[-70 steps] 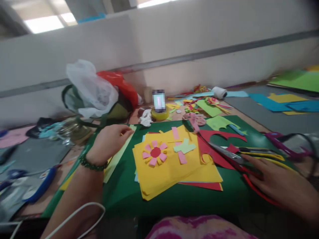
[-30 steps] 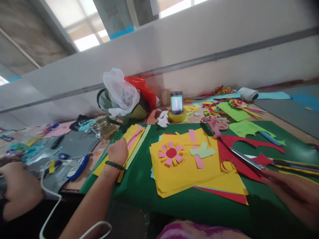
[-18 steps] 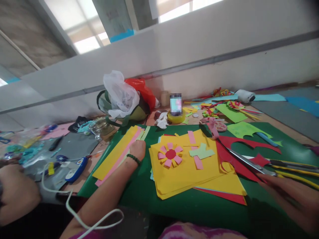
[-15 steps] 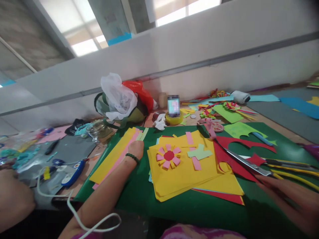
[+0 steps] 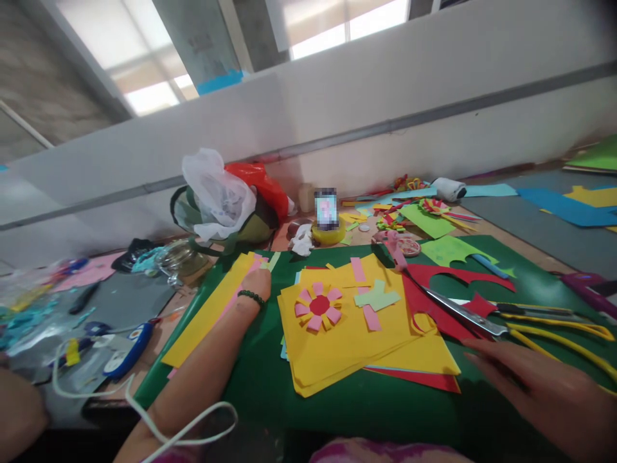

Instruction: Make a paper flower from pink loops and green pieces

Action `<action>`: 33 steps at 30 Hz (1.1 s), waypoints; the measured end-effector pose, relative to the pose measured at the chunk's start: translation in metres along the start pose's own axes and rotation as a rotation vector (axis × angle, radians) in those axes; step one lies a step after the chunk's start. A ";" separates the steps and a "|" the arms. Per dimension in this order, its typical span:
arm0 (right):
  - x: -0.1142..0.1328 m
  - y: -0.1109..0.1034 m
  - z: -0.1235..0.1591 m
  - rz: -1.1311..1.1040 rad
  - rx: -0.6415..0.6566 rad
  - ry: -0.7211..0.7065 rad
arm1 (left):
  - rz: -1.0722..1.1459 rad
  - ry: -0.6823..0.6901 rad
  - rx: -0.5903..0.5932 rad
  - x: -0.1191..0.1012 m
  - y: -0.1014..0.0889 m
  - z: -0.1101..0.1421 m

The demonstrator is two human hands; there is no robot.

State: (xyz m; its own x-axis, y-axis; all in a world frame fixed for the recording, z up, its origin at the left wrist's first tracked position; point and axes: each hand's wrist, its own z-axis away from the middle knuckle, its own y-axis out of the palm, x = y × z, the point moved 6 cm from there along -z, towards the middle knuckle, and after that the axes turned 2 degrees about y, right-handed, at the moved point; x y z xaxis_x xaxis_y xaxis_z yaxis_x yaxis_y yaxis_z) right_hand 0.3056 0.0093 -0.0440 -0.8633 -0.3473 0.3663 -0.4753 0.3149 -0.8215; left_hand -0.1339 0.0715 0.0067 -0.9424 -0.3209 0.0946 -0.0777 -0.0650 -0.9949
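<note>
Yellow paper strip (image 5: pixel 205 318) hugs the left edge of your green mat (image 5: pixel 253 395), room lower right, pink strip (image 5: pixel 231 305) peeking out. Left hand's (image 5: pixel 257 283) curled there, can't tell if pinching; right hand (image 5: pixel 549 392) loosely spread near scissors (image 5: pixel 475 320).

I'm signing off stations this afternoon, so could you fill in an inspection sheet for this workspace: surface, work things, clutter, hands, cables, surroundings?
Surface: green sheet, with papers spread over it.
Work things: yellow strips at left; yellow paper stack bearing a red-centred paper flower; silver blade across red paper.
Clutter: white bag and red bag beyond the sheet.
Hands: left hand at the strips' far end, grip hidden; right hand near the blade, unclear whether it holds anything.
Cables: white cable crosses in front of the left forearm.
Surroundings: pale wall, windows above; another person's arm at the left edge.
</note>
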 end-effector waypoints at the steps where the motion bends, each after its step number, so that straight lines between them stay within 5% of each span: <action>1: 0.004 0.000 0.000 -0.042 0.029 -0.043 | -0.004 -0.012 -0.002 0.000 -0.002 -0.001; 7: 0.019 -0.013 -0.006 -0.212 0.054 -0.135 | -0.082 -0.101 -0.014 0.011 -0.033 0.007; 11: 0.039 -0.019 -0.015 -0.362 0.135 -0.084 | -0.208 -0.154 -0.213 0.005 -0.083 0.046; 14: 0.059 -0.011 -0.023 -0.533 0.302 0.038 | -0.263 -0.075 -0.386 -0.026 -0.107 0.087; 18: 0.097 0.010 -0.034 -0.998 0.544 0.110 | -0.243 0.505 -0.477 -0.110 -0.090 0.138; 21: 0.121 0.014 -0.046 -1.238 0.593 0.073 | -0.207 0.848 -0.755 -0.157 -0.080 0.172; 24: 0.132 0.008 -0.057 -1.211 0.559 0.069 | -0.142 0.904 -0.896 -0.174 -0.078 0.181; 33: 0.123 -0.007 -0.080 -0.953 0.187 0.082 | -0.052 0.932 -0.987 -0.176 -0.083 0.176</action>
State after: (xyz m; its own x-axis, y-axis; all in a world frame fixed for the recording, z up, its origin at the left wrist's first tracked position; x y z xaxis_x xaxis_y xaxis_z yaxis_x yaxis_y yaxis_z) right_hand 0.1895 0.0353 0.0423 -0.1436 -0.3192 0.9368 -0.9521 -0.2135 -0.2187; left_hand 0.0960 -0.0326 0.0787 -0.7686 0.4399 0.4645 0.0528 0.7672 -0.6392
